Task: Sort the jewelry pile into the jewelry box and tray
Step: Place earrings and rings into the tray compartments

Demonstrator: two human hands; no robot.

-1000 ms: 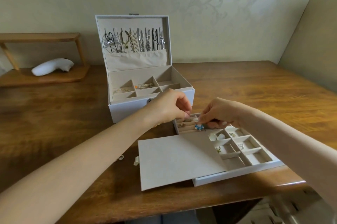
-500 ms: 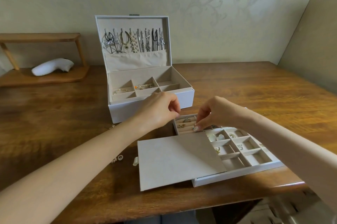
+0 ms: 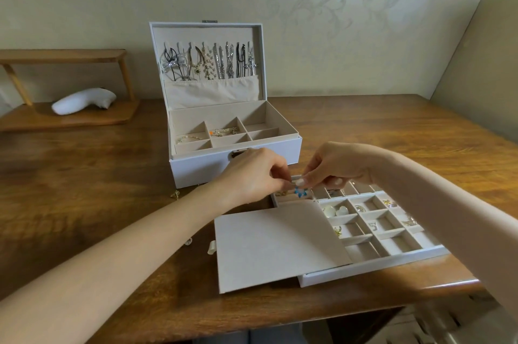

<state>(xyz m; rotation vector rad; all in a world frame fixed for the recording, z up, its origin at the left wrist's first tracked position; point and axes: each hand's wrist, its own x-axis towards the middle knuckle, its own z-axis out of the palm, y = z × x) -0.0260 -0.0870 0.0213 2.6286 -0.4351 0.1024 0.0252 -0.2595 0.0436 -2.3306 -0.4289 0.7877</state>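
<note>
At frame centre, the right hand pinches a blue jewelry piece over the tray; the left hand, fingers curled, adjoins it, grip unclear.

Right hand, blue earring (pinched) — above tray

A brown wooden table stands against a pale, scroll-patterned wall, a wooden shelf at left.
</note>
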